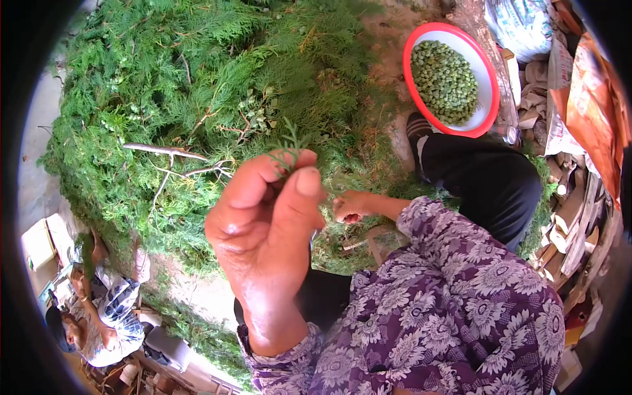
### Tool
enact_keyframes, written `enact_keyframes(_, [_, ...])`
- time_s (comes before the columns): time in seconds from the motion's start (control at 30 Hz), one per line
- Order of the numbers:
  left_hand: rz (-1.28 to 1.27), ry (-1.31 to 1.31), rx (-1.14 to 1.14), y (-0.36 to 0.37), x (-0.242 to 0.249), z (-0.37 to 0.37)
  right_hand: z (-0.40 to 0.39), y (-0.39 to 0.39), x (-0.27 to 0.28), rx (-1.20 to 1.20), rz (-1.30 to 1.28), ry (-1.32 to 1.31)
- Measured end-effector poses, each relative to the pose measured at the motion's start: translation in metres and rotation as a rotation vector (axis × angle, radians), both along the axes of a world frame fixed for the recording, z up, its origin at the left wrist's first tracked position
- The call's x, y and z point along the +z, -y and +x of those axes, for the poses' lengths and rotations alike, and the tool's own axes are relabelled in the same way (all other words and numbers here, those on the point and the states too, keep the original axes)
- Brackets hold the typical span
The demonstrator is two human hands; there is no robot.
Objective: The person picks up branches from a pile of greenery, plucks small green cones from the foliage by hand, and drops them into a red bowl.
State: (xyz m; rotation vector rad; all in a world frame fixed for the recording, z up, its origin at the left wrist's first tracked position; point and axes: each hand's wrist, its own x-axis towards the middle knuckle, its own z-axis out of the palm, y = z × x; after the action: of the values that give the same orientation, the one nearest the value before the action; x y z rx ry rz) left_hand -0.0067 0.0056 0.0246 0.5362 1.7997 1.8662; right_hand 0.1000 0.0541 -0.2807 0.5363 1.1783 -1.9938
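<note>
Close to the camera, my left hand pinches a small green sprig between thumb and index finger. Lower and farther away, my right hand is curled above the greenery near my lap; what it holds, if anything, cannot be made out. A large heap of green conifer branches spreads in front of me, with a bare forked twig on it. At the upper right stands a red-rimmed white basin with many small green cones in it.
Another person sits at the lower left, beside more cut greenery. My bent leg in black trousers lies below the basin. Split wood and an orange sack line the right side.
</note>
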Motion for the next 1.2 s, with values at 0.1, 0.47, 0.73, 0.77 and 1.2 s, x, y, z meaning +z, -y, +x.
enact_keyframes(0.1, [0.024, 0.035, 0.038, -0.001, 0.005, -0.004, -0.015, -0.024, 0.02, -0.081, -0.18, -0.018])
enact_keyframes(0.47, [-0.054, -0.013, -0.147, -0.017, -0.008, -0.008, -0.018, -0.15, 0.224, -0.316, -0.351, -0.347])
enact_keyframes(0.73, [-0.022, 0.071, -0.401, -0.043, -0.03, 0.013, -0.008, -0.14, 0.233, -0.653, -0.588, -0.451])
enact_keyframes(0.77, [0.015, 0.098, -0.403, -0.041, -0.032, 0.009, -0.011, -0.135, 0.233, -0.676, -0.558, -0.443])
enact_keyframes(1.2, [-0.032, -0.068, -0.252, -0.058, -0.039, 0.011, -0.006, -0.147, 0.244, -0.702, -0.299, -0.424])
